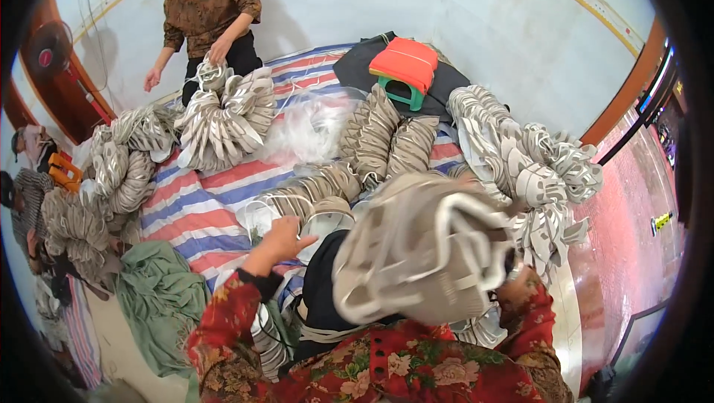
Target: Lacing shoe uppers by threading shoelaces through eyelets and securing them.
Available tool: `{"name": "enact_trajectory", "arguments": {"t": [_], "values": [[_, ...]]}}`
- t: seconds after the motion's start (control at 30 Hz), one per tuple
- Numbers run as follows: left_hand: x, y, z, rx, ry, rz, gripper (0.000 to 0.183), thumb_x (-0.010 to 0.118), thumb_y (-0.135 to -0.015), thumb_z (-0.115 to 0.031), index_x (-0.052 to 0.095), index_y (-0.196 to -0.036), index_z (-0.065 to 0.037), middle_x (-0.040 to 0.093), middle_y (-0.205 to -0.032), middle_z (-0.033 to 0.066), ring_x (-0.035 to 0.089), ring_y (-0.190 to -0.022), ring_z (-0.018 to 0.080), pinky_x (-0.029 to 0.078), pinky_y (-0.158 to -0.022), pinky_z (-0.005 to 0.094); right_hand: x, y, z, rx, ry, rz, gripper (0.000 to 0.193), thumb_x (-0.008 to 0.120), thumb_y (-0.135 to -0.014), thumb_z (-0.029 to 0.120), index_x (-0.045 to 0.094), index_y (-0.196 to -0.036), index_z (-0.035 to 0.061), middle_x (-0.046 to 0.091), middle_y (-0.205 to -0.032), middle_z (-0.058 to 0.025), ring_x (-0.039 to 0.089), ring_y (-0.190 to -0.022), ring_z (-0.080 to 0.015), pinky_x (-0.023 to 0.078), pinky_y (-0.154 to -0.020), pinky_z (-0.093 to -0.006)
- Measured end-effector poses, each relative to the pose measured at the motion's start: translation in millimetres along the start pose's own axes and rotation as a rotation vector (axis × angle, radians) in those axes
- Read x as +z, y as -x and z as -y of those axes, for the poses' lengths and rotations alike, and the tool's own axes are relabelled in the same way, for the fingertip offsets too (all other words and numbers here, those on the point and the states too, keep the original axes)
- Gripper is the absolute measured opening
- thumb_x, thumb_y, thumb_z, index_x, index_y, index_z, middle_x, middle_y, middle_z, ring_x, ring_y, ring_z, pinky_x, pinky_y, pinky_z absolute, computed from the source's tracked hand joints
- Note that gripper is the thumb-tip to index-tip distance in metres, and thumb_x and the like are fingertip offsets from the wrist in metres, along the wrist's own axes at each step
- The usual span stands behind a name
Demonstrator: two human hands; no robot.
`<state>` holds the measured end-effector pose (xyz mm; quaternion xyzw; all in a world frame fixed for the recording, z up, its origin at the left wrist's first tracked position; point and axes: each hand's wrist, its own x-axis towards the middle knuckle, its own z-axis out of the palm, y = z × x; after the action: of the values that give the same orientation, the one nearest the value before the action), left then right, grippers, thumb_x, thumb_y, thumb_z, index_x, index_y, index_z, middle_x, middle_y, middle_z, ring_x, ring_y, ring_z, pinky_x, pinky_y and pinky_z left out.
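Close in front of me hangs a beige shoe upper (416, 254) with white trim, slightly blurred by motion; it may be several nested together. My right hand (517, 284) holds it up from its right side, though the fingers are mostly hidden behind it. My left hand (279, 245) has its thumb spread and holds nothing that I can see. Just beyond that hand lies a row of nested shoe uppers (327, 217), their pale linings showing. Further off stand two more stacked rows of beige uppers (372, 131), side by side.
A striped sheet (216, 209) covers the floor. Bundled uppers (513, 150) lie at right, others (111, 172) at left. A green stool (401, 90) carries an orange cover. Clear plastic (309, 128) lies mid-sheet, green cloth (156, 299) at left. Another person (208, 16) handles uppers at the back.
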<state>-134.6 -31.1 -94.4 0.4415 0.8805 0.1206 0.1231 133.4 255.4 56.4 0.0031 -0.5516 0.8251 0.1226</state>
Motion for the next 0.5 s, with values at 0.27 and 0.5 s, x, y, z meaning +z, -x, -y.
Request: {"name": "enact_trajectory", "arguments": {"t": [0.27,0.5], "values": [[-20.7,85.2,-74.2,-0.266,1.816,-0.167,0.037,0.052,-0.096,-0.025,0.05,-0.123,0.0,0.06,-0.118,0.0101,0.058,-0.104,0.0177,0.045,-0.092,0.0319,48.8,-119.2,-84.5,0.708,0.025,-0.125,0.032,0.05,-0.097,0.024,0.058,-0.123,0.0054,0.064,-0.111,0.0,0.058,-0.1,-0.0081,0.046,-0.086,-0.0241],[29.4,122.0,-90.8,-0.496,1.752,-0.554,0.037,0.052,-0.097,-0.024,0.049,-0.123,0.001,0.06,-0.116,0.0073,0.057,-0.101,0.0157,0.043,-0.092,0.0322,39.1,-127.4,-150.0,0.335,0.343,0.198,0.033,0.055,-0.095,0.028,0.061,-0.116,0.004,0.062,-0.107,-0.0012,0.055,-0.094,-0.009,0.043,-0.084,-0.0236]]}}
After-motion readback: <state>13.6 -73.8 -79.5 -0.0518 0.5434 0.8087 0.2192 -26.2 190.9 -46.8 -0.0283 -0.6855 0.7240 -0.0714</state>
